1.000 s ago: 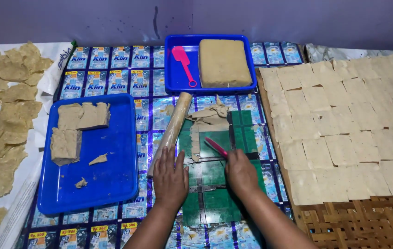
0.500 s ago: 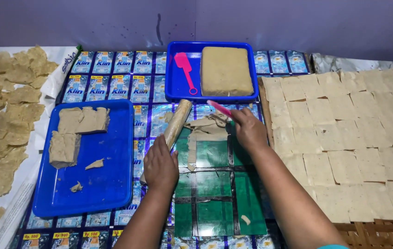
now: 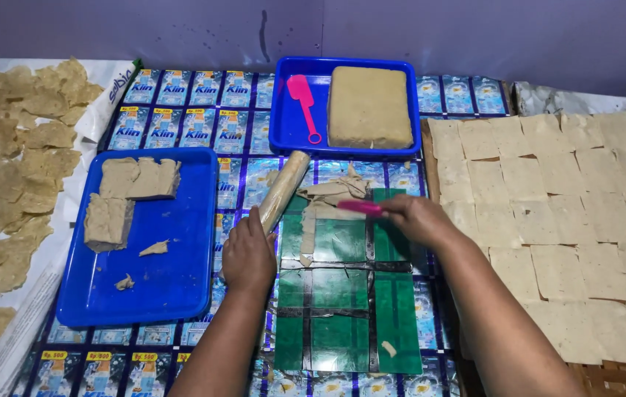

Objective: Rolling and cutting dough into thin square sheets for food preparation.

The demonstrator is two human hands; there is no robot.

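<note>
Head view: left hand (image 3: 248,254) is wrapped around the near end of a rolling pin (image 3: 281,192), which lies slanted along the left edge of the green mat (image 3: 342,294). Right hand (image 3: 419,218) is clamped on a pink scraper (image 3: 360,207), blade against dough scraps (image 3: 331,198) at the mat's far edge. Blue tray (image 3: 180,272) lies left.

Head-worn view, steeply down, close overhead.
</note>
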